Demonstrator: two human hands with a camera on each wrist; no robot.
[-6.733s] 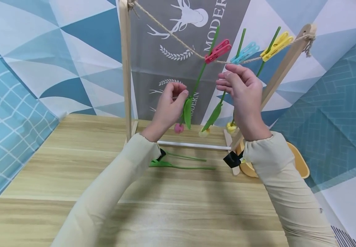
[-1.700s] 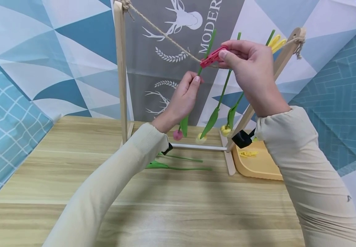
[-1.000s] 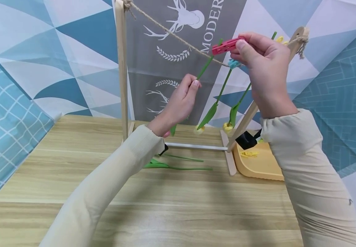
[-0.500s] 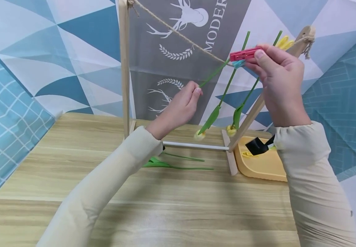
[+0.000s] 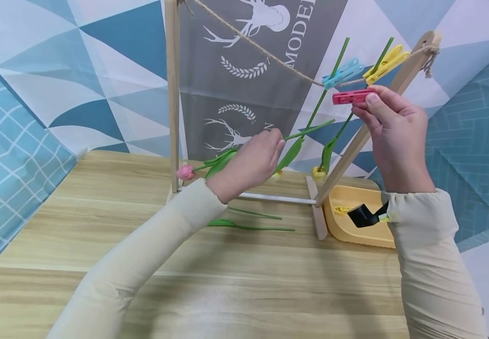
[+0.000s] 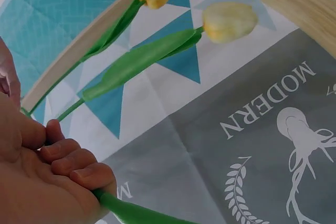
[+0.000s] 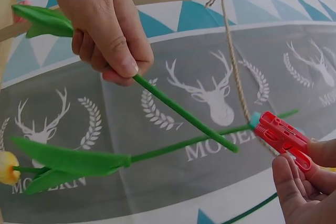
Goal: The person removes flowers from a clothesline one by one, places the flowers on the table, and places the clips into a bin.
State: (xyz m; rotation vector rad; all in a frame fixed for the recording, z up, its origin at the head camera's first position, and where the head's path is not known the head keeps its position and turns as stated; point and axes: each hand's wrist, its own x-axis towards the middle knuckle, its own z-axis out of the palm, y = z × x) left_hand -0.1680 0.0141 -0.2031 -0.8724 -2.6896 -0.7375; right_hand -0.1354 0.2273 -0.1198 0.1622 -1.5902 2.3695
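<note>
My left hand (image 5: 254, 157) grips the green stem of a pink artificial tulip (image 5: 186, 172), held nearly level with its bloom to the left. Between thumb and fingers of my right hand (image 5: 396, 127) is a red clothespin (image 5: 349, 97), apart from the rope (image 5: 265, 51). Two yellow tulips hang bloom-down from that rope. A blue clothespin (image 5: 342, 73) fastens one, whose pale bloom (image 6: 230, 22) shows fully in the left wrist view. The other, with a yellow bloom (image 5: 318, 173), hangs from a yellow clothespin (image 5: 387, 63) beside the right post.
The rope is tied between wooden posts, the left post (image 5: 172, 94) and right post (image 5: 354, 141). A white bar (image 5: 278, 198) joins them low down. Green stems (image 5: 261, 229) lie on the wooden table (image 5: 227, 292). A yellow tray (image 5: 367, 238) with a yellow clothespin stands at right.
The red clothespin and pink tulip have come off the rope. My right hand has carried the clothespin right and down; my left hand has lowered the stem and tilted it nearly level.
</note>
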